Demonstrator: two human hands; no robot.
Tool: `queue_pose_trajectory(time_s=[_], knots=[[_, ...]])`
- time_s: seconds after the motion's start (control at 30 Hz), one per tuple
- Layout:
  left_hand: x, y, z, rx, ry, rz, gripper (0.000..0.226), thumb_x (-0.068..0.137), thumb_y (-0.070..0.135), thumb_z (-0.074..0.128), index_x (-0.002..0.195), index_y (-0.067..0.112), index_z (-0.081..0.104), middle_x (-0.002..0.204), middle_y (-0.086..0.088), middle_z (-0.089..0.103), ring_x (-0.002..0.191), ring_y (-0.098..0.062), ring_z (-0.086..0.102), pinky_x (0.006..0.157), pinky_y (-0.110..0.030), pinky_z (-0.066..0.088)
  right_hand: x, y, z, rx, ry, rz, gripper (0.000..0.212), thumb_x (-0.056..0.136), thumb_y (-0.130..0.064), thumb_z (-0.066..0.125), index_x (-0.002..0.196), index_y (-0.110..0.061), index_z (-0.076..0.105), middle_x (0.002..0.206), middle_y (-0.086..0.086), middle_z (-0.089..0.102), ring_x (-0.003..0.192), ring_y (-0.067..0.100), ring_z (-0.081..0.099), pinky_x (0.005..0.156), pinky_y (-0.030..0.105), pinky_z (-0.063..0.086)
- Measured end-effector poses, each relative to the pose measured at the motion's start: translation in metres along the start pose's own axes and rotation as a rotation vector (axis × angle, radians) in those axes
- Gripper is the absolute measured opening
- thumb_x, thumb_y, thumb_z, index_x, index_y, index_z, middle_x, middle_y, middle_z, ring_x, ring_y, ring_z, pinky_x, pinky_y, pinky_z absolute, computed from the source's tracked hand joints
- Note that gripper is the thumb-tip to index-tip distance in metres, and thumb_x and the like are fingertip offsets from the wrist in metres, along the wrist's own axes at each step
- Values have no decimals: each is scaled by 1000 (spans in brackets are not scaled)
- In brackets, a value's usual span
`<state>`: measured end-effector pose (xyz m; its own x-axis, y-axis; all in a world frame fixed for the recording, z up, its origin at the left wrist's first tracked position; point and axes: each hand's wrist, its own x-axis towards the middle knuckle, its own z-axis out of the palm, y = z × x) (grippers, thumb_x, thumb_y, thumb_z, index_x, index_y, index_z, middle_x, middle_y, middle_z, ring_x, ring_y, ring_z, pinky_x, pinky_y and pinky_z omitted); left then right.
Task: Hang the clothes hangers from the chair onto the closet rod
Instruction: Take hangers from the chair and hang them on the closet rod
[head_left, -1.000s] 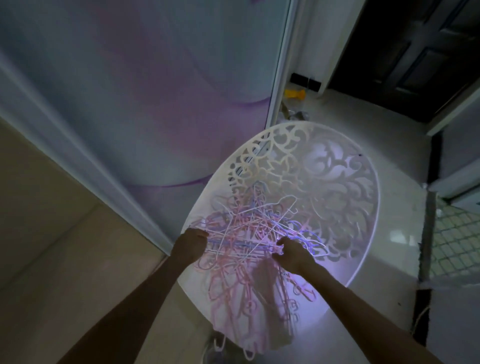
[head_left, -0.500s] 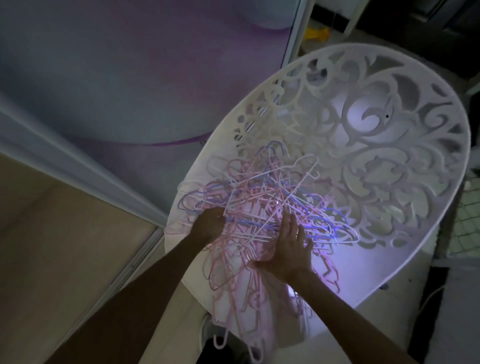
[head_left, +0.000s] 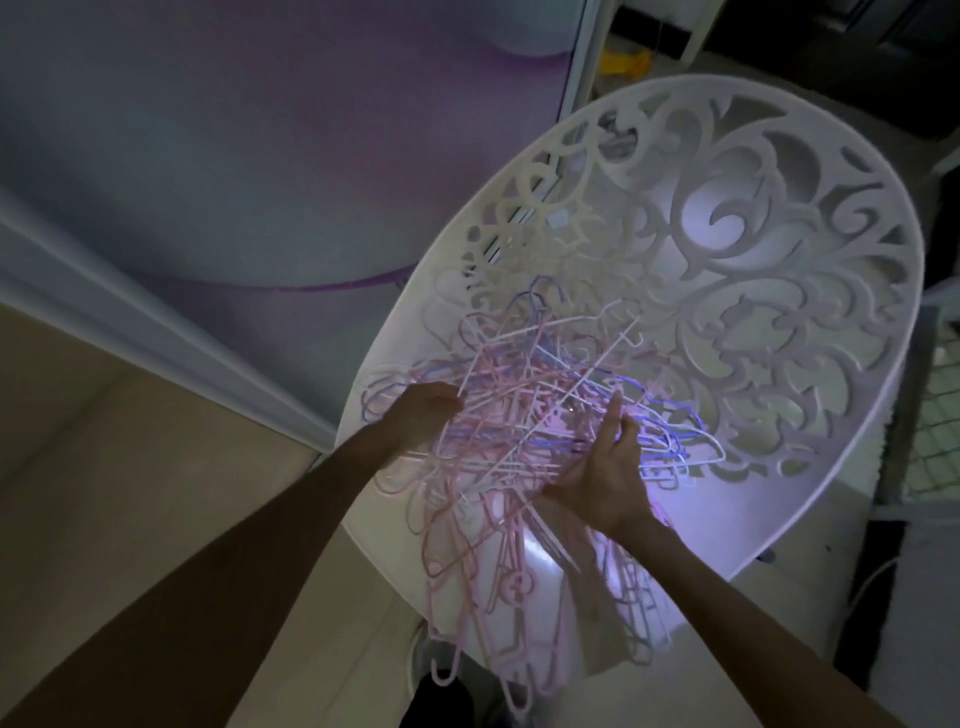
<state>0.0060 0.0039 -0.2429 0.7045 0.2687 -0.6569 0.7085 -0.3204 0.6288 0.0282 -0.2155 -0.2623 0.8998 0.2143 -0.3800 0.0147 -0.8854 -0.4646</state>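
Observation:
A tangled pile of thin pink, white and blue clothes hangers (head_left: 524, 410) lies on the seat of a white chair with a carved openwork back (head_left: 779, 249). Several pink hangers (head_left: 467, 582) dangle off the seat's front edge. My left hand (head_left: 418, 418) is at the pile's left side, its fingers curled into the hangers. My right hand (head_left: 605, 475) presses against the pile's right side with straight fingers pointing up and the thumb low against the hangers. No closet rod is in view.
A sliding door panel with a purple swirl pattern (head_left: 260, 156) stands to the left of the chair, with a beige surface (head_left: 130, 467) below it. A yellow object (head_left: 626, 62) lies on the floor behind the chair. A dark doorway is at the far right.
The view has closed in on the chair. My right hand went from gripping the hangers to lying flat against the pile. My left hand stays at the pile's left edge.

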Motion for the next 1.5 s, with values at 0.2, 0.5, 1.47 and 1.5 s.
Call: queue_pose_trajectory(time_s=[0.2,0.5,1.47,1.5], knots=[[-2,-23,-8,-106,167,110,29,93,9,53,119,-3,61,120,-16,63,115,-32,59,88,-23,48,10,14,-13,161,41,76,144,52,-22,90,148,-13,-17,149,20,11,140,36,17,111,44,24],[-42,-83,43,405,71,-197,94,68,66,66,138,11,36,140,-8,46,129,-25,46,102,-35,41,-2,29,-9,254,50,51,139,54,-36,89,149,-9,-8,153,15,15,142,33,19,116,47,25],[-80,-42,181,-240,47,-166,9,80,2,68,87,-3,73,89,-18,70,58,-1,63,51,-10,48,-20,105,-23,83,-168,-11,13,83,-23,65,74,-22,73,76,6,72,80,24,67,77,32,52],[-79,-39,181,-267,16,-193,8,81,4,68,75,6,73,83,-14,68,54,0,62,50,-11,48,-18,107,-25,202,-228,16,15,82,-20,67,68,-24,71,68,6,69,71,22,66,74,33,54]])
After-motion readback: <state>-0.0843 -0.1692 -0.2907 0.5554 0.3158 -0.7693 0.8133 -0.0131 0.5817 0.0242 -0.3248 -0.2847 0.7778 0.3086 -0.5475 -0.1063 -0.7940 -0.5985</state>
